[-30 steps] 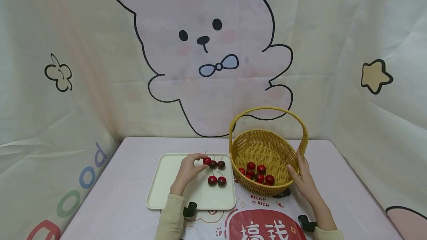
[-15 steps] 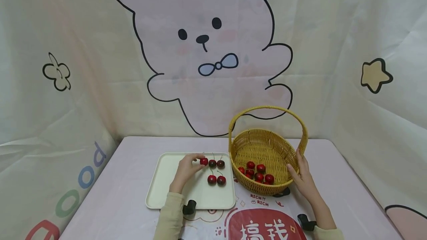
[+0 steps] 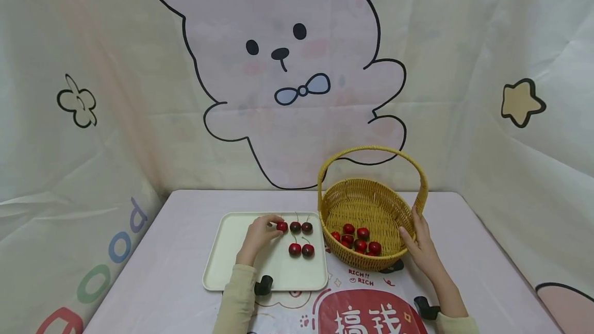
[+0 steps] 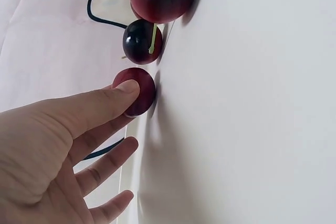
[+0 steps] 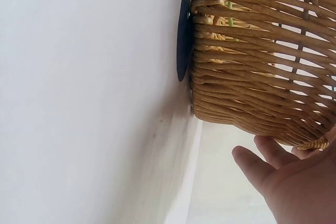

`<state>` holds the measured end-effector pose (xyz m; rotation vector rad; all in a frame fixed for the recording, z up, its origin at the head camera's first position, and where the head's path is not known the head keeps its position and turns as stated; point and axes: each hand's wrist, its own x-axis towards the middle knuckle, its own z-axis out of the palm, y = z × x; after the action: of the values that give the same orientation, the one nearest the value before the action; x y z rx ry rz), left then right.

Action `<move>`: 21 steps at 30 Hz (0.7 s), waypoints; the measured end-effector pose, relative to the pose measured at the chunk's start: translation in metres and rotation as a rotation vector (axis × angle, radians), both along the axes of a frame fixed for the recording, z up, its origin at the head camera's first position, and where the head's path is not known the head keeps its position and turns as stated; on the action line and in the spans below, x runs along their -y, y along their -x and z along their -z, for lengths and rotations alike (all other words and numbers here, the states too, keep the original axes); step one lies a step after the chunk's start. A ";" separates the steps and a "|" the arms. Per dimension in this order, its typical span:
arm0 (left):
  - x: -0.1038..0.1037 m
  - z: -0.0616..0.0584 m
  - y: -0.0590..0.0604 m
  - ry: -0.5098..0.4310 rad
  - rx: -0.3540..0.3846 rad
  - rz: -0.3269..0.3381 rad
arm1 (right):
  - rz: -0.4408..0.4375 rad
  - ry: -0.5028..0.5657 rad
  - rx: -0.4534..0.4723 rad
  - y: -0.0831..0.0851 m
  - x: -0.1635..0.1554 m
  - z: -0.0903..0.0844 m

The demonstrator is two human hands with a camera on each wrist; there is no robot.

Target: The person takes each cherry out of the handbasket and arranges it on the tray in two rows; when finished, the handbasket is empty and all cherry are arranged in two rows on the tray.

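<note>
My left hand (image 3: 256,237) pinches a red cherry (image 3: 282,227) between thumb and forefinger, low over the white tray (image 3: 227,269). In the left wrist view the cherry (image 4: 137,98) sits at or very near the tray surface, the other fingers spread apart. Several dark red cherries (image 3: 294,250) with stems lie just right of it in two rows. My right hand (image 3: 424,251) holds the right side of the yellow wicker basket (image 3: 366,197), thumb at the rim and fingers by the handle base. In the right wrist view its fingers (image 5: 252,166) touch the woven wall.
Inside the basket several red cherries (image 3: 360,246) are gathered at the front. The basket's tall arched handle (image 3: 371,148) rises above it. A printed red patch (image 3: 366,313) marks the table cover in front. A curtain with a cartoon animal (image 3: 283,9) stands behind the table.
My left hand has moved slightly left and down with the cherry, away from the neighbouring cherries. The right hand and the basket keep their places.
</note>
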<state>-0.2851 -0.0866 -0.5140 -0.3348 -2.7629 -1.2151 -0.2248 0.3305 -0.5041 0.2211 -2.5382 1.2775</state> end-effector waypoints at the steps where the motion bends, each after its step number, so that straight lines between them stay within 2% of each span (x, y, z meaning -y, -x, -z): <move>1: 0.000 0.000 0.000 -0.002 0.002 0.001 | -0.001 -0.001 -0.003 0.000 0.000 0.000; 16: -0.004 0.001 0.007 -0.016 0.038 0.007 | 0.002 0.004 -0.006 -0.001 0.000 -0.001; 21: -0.004 0.001 0.007 -0.001 0.028 0.016 | -0.001 0.004 -0.003 0.000 -0.001 0.001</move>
<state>-0.2921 -0.0825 -0.5150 -0.3427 -2.7890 -1.2336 -0.2250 0.3316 -0.5054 0.2227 -2.5333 1.2811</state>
